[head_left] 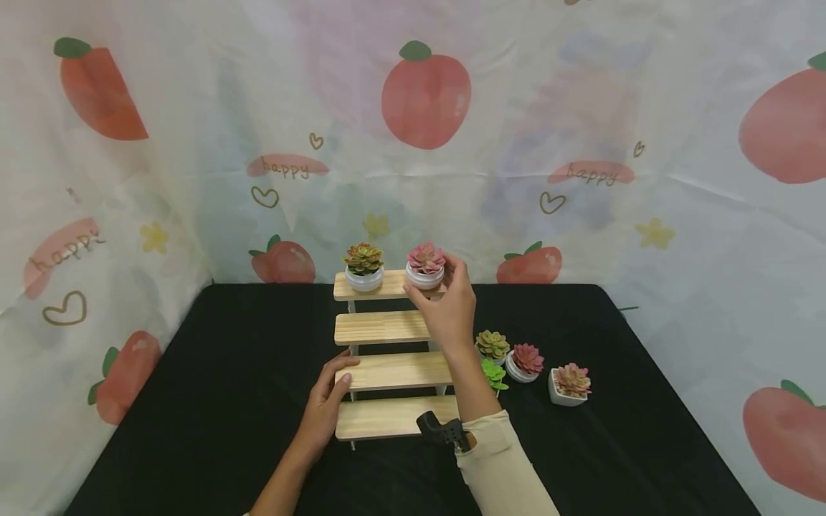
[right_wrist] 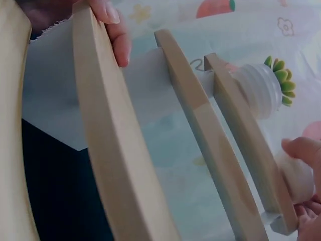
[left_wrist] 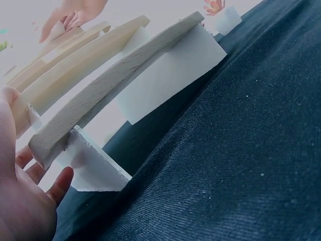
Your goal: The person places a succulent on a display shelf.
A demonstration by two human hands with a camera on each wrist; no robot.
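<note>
My right hand (head_left: 450, 307) holds the white round pot of a pink succulent (head_left: 425, 266) between thumb and fingers, at the right end of the top board of a stepped wooden plant stand (head_left: 381, 328). On the left end of that board stands a green succulent with reddish tips (head_left: 364, 266), in a similar pot. My left hand (head_left: 327, 396) grips the left end of the stand's third board from the top, with its thumb on the wood. In the right wrist view the pink plant's pot (right_wrist: 297, 178) shows beside the thumb, its leaves out of sight.
Right of the stand, on the black cloth (head_left: 619, 437), are a yellow-green succulent (head_left: 492, 344), a bright green one (head_left: 493, 373) partly hidden by my arm, a dark pink one (head_left: 525, 360) and a pale pink one in a square pot (head_left: 569, 384). A fruit-printed curtain (head_left: 452, 208) hangs behind.
</note>
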